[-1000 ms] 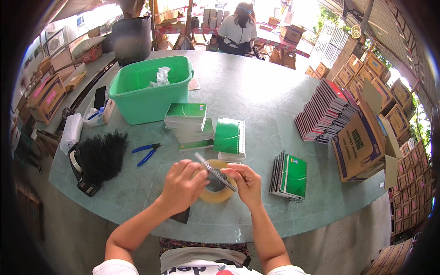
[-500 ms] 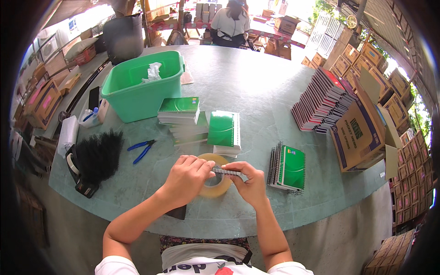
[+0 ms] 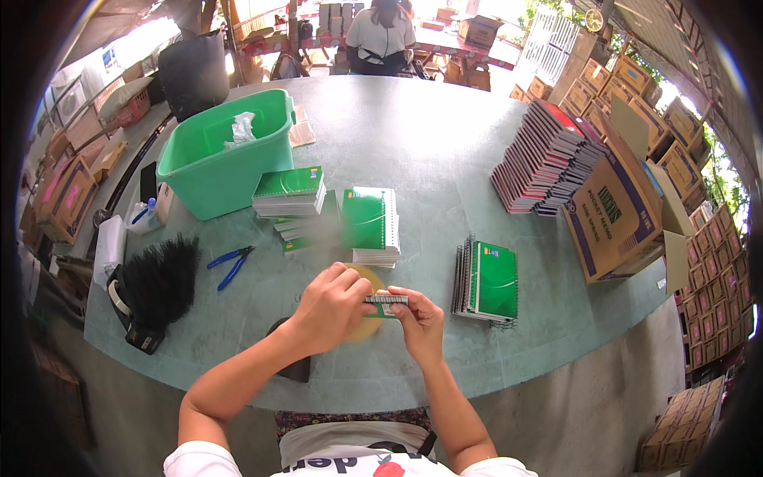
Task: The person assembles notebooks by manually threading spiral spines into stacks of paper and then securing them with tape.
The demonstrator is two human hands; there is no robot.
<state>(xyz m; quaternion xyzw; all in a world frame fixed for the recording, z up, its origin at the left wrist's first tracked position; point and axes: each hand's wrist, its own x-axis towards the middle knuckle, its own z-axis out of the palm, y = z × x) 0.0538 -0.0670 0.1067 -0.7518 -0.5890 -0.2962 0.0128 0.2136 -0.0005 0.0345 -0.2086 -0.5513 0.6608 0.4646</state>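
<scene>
Both my hands meet over the near part of the round table. My left hand and my right hand pinch the two ends of a thin grey strip, held level. Under the hands lies a roll of tan tape, partly hidden by my fingers. Just beyond stands a stack of green spiral notebooks, with another green stack to its left. A further green notebook pile lies to the right of my right hand.
A green plastic tub sits at far left. Blue pliers, a black bristly brush and a tape dispenser lie left. Red-edged notebooks lean against an open cardboard box right. A person sits across the table.
The strip went from tilted to level between my hands. My hands have drawn slightly nearer to me over the tape roll.
</scene>
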